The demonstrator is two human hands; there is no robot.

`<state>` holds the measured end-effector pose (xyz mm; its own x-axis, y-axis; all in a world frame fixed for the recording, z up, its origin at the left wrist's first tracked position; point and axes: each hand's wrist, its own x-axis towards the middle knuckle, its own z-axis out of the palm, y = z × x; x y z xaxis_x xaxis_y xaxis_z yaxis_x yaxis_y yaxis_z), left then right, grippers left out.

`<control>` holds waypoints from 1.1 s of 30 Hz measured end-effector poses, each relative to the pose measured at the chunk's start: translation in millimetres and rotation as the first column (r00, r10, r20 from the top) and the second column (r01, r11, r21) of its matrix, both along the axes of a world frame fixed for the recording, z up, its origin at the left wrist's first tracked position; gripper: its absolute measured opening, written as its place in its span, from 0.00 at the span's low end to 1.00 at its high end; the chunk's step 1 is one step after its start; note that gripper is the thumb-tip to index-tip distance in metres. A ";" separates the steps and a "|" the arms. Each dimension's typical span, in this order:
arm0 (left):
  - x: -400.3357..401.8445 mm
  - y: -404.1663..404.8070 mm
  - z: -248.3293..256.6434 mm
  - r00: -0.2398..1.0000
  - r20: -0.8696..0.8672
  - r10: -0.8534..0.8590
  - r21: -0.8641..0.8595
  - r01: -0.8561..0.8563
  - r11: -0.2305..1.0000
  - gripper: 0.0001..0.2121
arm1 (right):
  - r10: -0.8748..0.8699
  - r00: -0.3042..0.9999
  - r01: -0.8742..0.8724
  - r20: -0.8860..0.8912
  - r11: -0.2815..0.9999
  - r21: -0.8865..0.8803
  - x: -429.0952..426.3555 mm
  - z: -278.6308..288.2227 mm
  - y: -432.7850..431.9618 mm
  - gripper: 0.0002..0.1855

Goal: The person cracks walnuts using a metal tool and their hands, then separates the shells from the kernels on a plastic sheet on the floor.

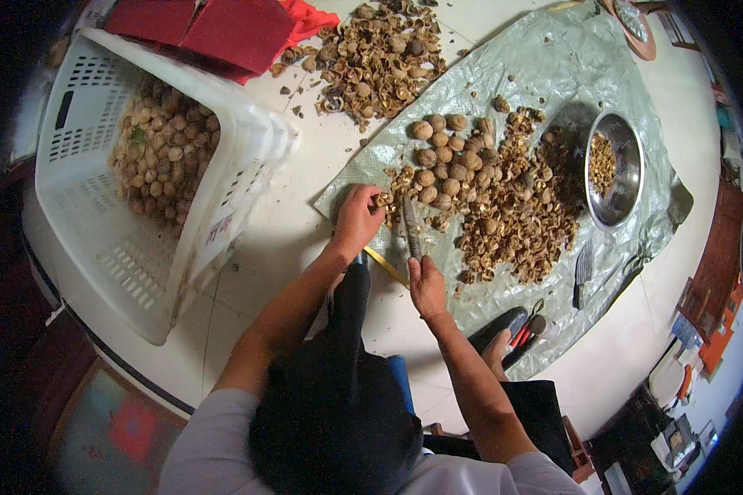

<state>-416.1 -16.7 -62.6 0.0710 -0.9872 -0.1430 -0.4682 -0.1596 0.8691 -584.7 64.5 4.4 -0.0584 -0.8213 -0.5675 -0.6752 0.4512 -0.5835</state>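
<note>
My left hand (357,218) grips a walnut (381,199) between thumb and fingers; part of the nut is hidden by them. My right hand (428,286) is closed around a narrow grey-brown tool (412,230), whose exact kind I cannot tell. Its far end points away from me, just right of my left hand. Beyond lie whole walnuts (451,187) in a cluster on a green woven plastic sheet (551,68). Right of them spreads a heap of broken walnut shells (520,229). A perforated steel colander (622,207) on the sheet contains walnut kernels (602,166).
A white plastic crate (80,179) holding many walnuts (167,154) stands at left. Another shell pile (378,68) lies on the tiled floor behind. A knife (583,272) rests on the sheet's right side. Near my foot is a red-handled tool (521,336). A red box (235,37) is at top left.
</note>
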 end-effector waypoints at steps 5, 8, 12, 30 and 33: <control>2.8 2.3 -3.8 0.999 -0.013 0.034 -0.032 -0.034 0.999 0.13 | 0.084 0.996 -0.084 -0.017 0.996 -0.004 6.9 17.5 -2.2 0.17; -1.7 -0.2 0.2 1.000 -0.004 0.012 0.089 -0.012 0.996 0.13 | 0.108 0.993 -0.107 -0.050 0.994 0.028 -1.6 1.5 4.3 0.16; 1.1 2.0 3.2 1.000 0.017 -0.012 0.030 0.012 0.999 0.14 | 0.033 0.999 -0.034 0.025 0.999 0.018 -2.8 13.4 10.3 0.17; -41.3 -30.2 30.2 0.885 -0.459 -0.077 0.104 0.140 0.985 0.15 | -0.219 0.974 0.202 0.063 0.957 0.208 -12.2 -7.8 50.7 0.23; -48.6 -39.8 41.6 0.924 -0.232 -0.303 0.011 0.314 0.949 0.16 | -0.165 0.985 0.154 0.047 0.970 0.187 -13.0 -9.7 64.6 0.23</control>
